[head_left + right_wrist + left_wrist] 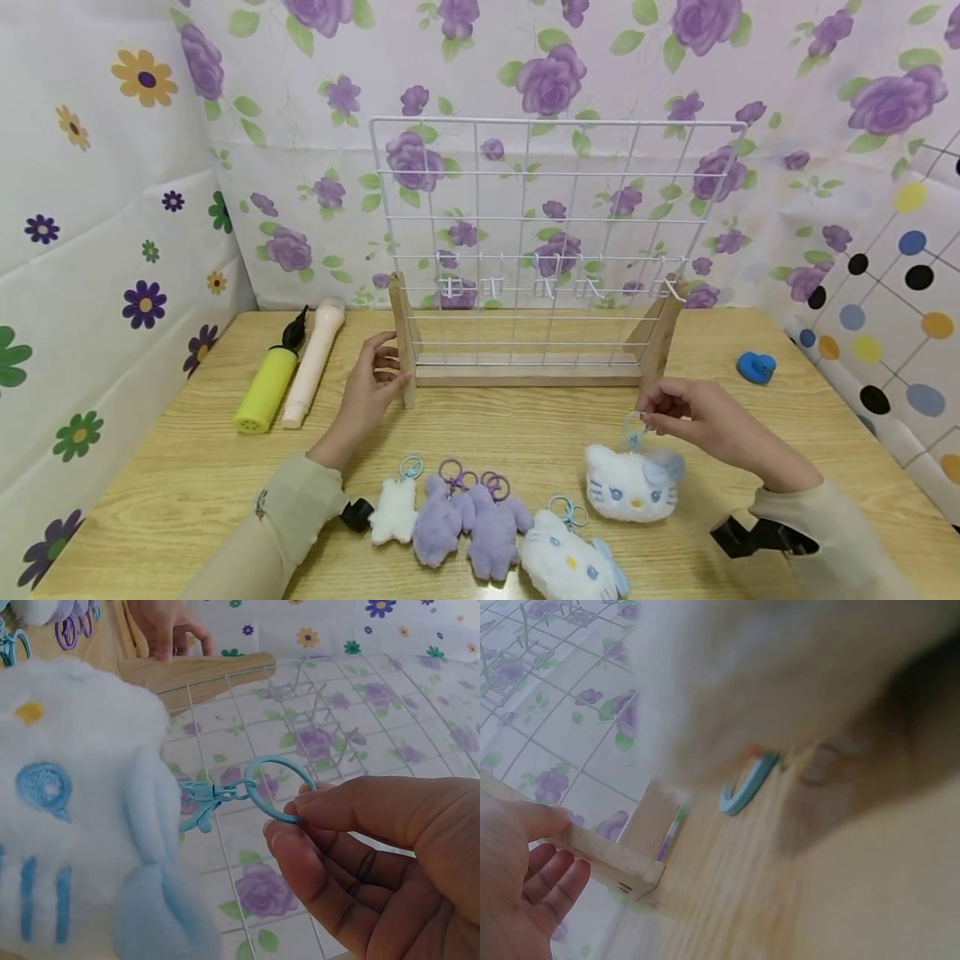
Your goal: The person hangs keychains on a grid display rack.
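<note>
My right hand (pixel 696 417) pinches a light blue key ring (pixel 279 787) between thumb and fingertips. From the ring, by a blue clasp (pixel 204 801), hangs a white plush cat-head keychain (pixel 630 487) with a blue bow. Over at the rack's left end, my left hand (pixel 372 375) grips the wooden side post (pixel 607 851), thumb on one side and fingers on the other. The post supports a white wire grid rack (pixel 555 221) with several small hooks (pixel 543 287) across its lower part. The rack stands upright behind both hands.
Along the front of the wooden table lie a small white plush keychain (pixel 393 510), purple plush keychains (pixel 493 533) and another white cat-head keychain (pixel 558 558). A yellow pump (pixel 266 390) and a pale pink tube (pixel 311 367) lie far left. A blue toy duck (pixel 756 367) sits right.
</note>
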{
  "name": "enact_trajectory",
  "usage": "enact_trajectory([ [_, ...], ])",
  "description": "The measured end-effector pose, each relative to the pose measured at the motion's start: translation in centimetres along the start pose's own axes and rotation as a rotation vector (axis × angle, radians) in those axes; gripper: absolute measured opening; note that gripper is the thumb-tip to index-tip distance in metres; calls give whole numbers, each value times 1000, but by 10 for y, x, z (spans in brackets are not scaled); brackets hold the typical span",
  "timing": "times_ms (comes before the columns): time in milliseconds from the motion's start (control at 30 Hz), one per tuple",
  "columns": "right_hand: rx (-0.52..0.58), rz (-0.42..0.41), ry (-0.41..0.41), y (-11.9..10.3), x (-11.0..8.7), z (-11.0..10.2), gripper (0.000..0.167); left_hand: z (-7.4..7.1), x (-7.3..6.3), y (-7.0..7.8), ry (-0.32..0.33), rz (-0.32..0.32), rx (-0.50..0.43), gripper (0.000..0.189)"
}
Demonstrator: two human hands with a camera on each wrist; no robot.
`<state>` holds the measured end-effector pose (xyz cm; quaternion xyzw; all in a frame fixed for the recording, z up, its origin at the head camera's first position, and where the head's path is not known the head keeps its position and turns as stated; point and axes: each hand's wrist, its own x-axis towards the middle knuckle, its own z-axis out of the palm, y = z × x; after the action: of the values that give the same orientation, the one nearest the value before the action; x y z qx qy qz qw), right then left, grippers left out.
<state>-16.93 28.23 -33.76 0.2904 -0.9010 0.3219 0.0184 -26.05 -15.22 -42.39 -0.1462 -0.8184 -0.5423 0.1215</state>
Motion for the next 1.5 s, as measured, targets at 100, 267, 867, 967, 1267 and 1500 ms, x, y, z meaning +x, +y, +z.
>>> enact_trajectory([
  [100,-6,7,19,0,1,-3,9,0,-1,0,-3,2,4,64],
  [267,-2,27,48,-1,3,-11,9,1,-2,0,-5,-1,6,64],
  [867,-140,28,199,-4,15,-45,10,0,-1,-1,1,8,1,62],
  [967,-156,12,221,-4,19,-50,10,0,0,-2,2,7,0,61],
  [1267,-198,44,258,-9,29,-64,6,0,-1,-3,-8,-4,-7,61],
  [1500,-185,78,303,-10,35,-75,10,0,-1,-3,-3,10,-1,60],
])
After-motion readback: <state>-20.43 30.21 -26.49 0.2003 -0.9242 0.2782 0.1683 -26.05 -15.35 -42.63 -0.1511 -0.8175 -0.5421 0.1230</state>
